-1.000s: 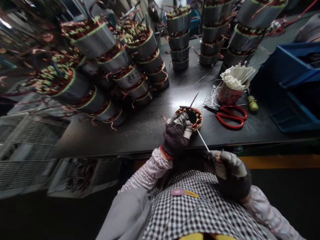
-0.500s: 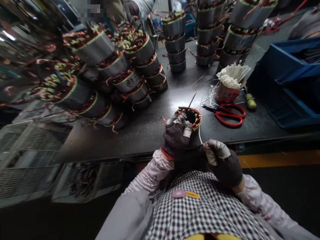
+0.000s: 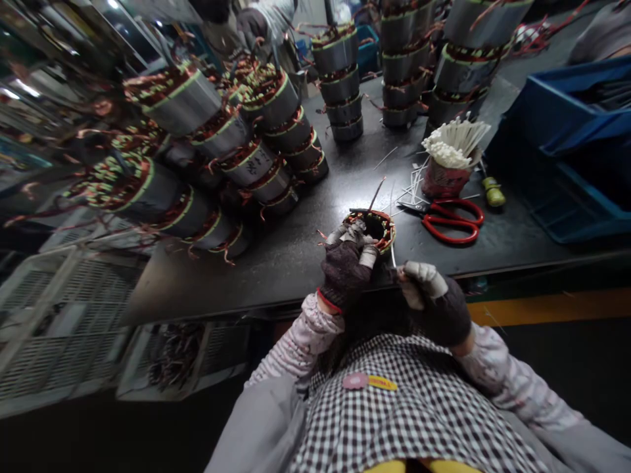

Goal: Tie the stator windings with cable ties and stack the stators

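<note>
A small motor stator (image 3: 389, 238) with copper windings stands on the dark workbench near its front edge. My left hand (image 3: 348, 263), in a dark glove with taped fingers, grips its near left rim; the fingertips reach over the opening. A white cable tie (image 3: 393, 256) comes off the stator's right side. Its lower end is pinched in the taped fingers of my right hand (image 3: 431, 299), just off the bench edge. A dark sleeved lead (image 3: 377, 194) with a copper end sticks up from the stator's far side.
Stacked stators (image 3: 256, 164) fill the left and back of the bench (image 3: 266, 263). To the right are red-handled scissors (image 3: 453, 220), a cup (image 3: 446, 180) of white cable ties, a yellow-green handled tool (image 3: 493, 192) and blue bins (image 3: 572, 151). Another person's gloved hand (image 3: 254, 27) is at the back.
My right hand has moved slightly up and left, closer to the stator, and less of the white tie shows. My left hand keeps its grip. The view has shifted a little.
</note>
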`<state>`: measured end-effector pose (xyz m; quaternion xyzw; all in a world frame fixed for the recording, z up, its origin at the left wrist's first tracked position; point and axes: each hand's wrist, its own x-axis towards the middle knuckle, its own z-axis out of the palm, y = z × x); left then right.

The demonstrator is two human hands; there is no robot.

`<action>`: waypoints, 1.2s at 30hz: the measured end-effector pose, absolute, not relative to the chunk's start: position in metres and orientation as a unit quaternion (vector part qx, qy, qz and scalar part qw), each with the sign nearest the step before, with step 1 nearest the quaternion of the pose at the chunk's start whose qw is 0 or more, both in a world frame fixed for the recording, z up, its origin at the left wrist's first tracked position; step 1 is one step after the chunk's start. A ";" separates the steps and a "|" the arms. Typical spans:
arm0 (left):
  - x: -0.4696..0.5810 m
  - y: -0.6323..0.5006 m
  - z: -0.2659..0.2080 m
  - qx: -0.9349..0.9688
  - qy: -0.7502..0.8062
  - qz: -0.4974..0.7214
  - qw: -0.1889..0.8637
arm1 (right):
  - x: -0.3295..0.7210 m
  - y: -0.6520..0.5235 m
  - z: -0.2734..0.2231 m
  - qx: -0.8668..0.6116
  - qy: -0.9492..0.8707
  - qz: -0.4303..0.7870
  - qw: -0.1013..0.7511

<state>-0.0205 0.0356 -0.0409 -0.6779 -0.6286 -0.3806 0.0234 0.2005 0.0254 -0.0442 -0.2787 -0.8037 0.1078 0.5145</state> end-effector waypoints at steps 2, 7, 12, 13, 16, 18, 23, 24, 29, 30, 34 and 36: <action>-0.018 0.035 -0.037 -0.662 -0.637 -0.395 0.000 | 0.199 0.031 -0.037 -0.276 -0.803 0.103 0.518; -0.017 0.035 -0.042 -0.666 -0.627 -0.403 0.035 | 0.204 0.003 -0.026 -0.284 -0.820 0.150 0.474; -0.020 0.037 -0.044 -0.666 -0.621 -0.412 0.033 | 0.202 0.001 -0.031 -0.271 -0.814 0.182 0.481; -0.019 0.037 -0.043 -0.658 -0.627 -0.417 0.016 | 0.201 0.008 -0.034 -0.274 -0.803 0.194 0.492; -0.016 0.038 -0.037 -0.618 -0.643 -0.448 -0.061 | 0.197 0.033 -0.039 -0.300 -0.756 0.265 0.519; -0.014 0.039 -0.034 -0.597 -0.638 -0.475 -0.107 | 0.193 0.045 -0.037 -0.338 -0.702 0.359 0.514; -0.017 0.039 -0.030 -0.632 -0.590 -0.484 -0.135 | 0.185 0.056 -0.015 -0.377 -0.619 0.514 0.459; -0.018 0.039 -0.029 -0.639 -0.582 -0.484 -0.136 | 0.184 0.058 -0.011 -0.374 -0.636 0.498 0.456; -0.018 0.039 -0.028 -0.643 -0.571 -0.497 -0.116 | 0.180 0.069 -0.009 -0.367 -0.751 0.346 0.427; -0.018 0.038 -0.027 -0.642 -0.574 -0.495 -0.114 | 0.179 0.071 -0.012 -0.369 -0.764 0.322 0.419; -0.020 0.036 -0.024 -0.657 -0.574 -0.475 -0.118 | 0.176 0.077 -0.024 -0.349 -0.794 0.258 0.426; -0.023 0.035 -0.021 -0.670 -0.570 -0.459 -0.127 | 0.176 0.077 -0.024 -0.332 -0.804 0.218 0.441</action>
